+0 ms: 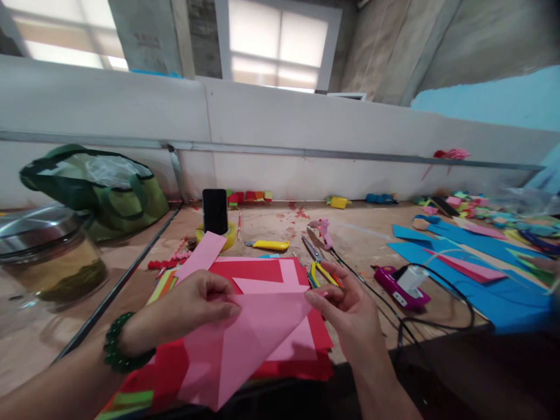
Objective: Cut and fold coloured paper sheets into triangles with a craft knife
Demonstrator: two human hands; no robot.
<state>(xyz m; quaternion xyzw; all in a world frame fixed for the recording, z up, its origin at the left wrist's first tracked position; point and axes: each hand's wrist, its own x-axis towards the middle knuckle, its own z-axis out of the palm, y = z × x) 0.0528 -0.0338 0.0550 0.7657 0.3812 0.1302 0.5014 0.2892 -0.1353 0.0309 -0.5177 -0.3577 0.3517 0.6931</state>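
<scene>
A folded sheet of pink paper [249, 332] is held up between both hands, with creases running down it. My left hand [196, 303], with a green bead bracelet [118, 344] at the wrist, pinches its upper left edge. At the upper right corner, the thumb and fingers of my right hand [345, 303] are closed on the same paper. Beneath lies a stack of coloured sheets, with red paper [321, 332] and more pink paper [295, 344] on top. Scissors [312, 249] with yellow handles lie just beyond my right hand.
Behind the stack are a phone [215, 211] leaning upright, a yellow cutter knife [269, 245] and a pink glue gun [322, 232]. To the right, a purple power strip [400, 289] trails a black cable near blue sheets [468, 286]. A glass jar [48, 256] and green bag [131, 201] stand left.
</scene>
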